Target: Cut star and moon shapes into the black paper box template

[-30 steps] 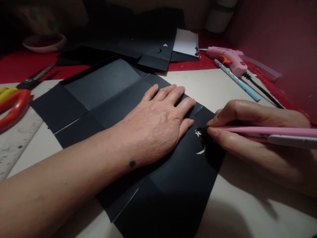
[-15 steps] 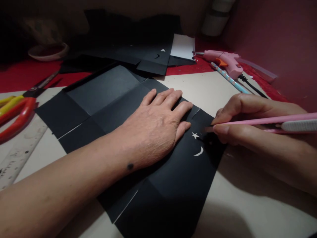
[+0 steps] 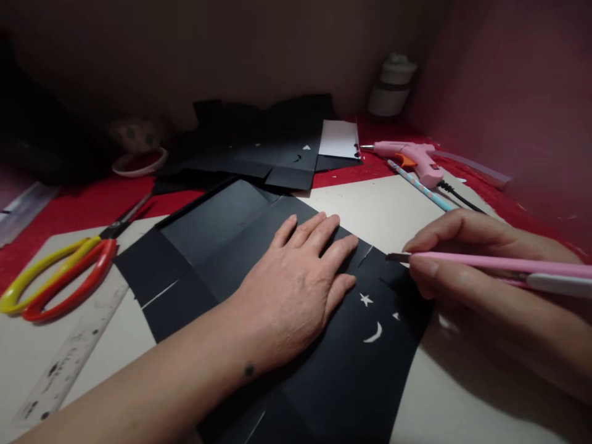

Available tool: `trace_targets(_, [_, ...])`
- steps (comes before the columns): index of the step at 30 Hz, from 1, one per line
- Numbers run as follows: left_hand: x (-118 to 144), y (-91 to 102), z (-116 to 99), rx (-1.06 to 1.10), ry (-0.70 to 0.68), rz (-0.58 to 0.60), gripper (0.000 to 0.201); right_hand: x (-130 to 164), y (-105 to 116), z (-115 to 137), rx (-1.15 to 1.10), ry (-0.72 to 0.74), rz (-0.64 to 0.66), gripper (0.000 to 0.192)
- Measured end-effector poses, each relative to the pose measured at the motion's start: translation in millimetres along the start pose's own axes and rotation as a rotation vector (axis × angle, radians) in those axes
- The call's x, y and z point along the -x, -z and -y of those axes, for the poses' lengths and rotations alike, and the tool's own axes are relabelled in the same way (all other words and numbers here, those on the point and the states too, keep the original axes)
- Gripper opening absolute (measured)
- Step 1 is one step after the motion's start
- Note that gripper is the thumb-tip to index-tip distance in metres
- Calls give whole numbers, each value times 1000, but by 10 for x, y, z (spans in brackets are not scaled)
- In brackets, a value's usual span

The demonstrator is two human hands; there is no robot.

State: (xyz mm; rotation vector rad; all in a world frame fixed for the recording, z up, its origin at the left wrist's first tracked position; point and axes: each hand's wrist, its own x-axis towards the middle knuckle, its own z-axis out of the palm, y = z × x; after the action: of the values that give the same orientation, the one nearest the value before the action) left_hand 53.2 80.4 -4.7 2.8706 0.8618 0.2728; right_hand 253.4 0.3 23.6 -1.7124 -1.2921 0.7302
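Observation:
My left hand (image 3: pixel 300 274) lies flat on a folded sheet of black card (image 3: pixel 342 382), fingers spread toward its far edge. Pinched in my right hand (image 3: pixel 467 271) is a pink craft knife (image 3: pixel 499 262), its dark blade pointing left just above the card's right side. Cut-out shapes show pale in the card: a star (image 3: pixel 365 300), a crescent moon (image 3: pixel 374 333) and a small triangle (image 3: pixel 396 316). Slits and creases run across the card, and one side flap stands folded up at the far left.
Scissors with yellow and red handles (image 3: pixel 99 246) and a clear ruler (image 3: pixel 69 364) lie at left. At the back are more black card pieces (image 3: pixel 259 154), a white paper (image 3: pixel 340 139), a pink glue gun (image 3: pixel 411 157), a patterned pencil (image 3: pixel 419 185) and a white-capped bottle (image 3: pixel 393 86).
The view has tilted up, so everything sits lower. The knife blade has shifted away from beside the star toward the card's far right edge; the small triangle is now plainly visible. My left hand stays on the card.

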Motion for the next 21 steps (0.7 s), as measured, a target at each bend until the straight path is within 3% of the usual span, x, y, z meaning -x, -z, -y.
trace_targets(5, [12,37,3,4,-4,38,44,18,-26,73,-11,-67,125,16])
trace_targets(9, [10,56,45,0,-41,60,45,50,-51,132,-30,-93,138,18])
trace_targets(12, [0,68,130,28,-123,75,45,63,-35,108,-24,-61,186,18])
trace_targets(16, [-10,156,239,63,-312,140,43,58,-19,54,12,57,386,16])
trace_targets(18, [4,229,241,9,-353,140,42,62,-29,55,45,62,414,15])
trace_targets(21, [46,305,170,-157,-171,114,47,82,-49,75,46,46,397,16])
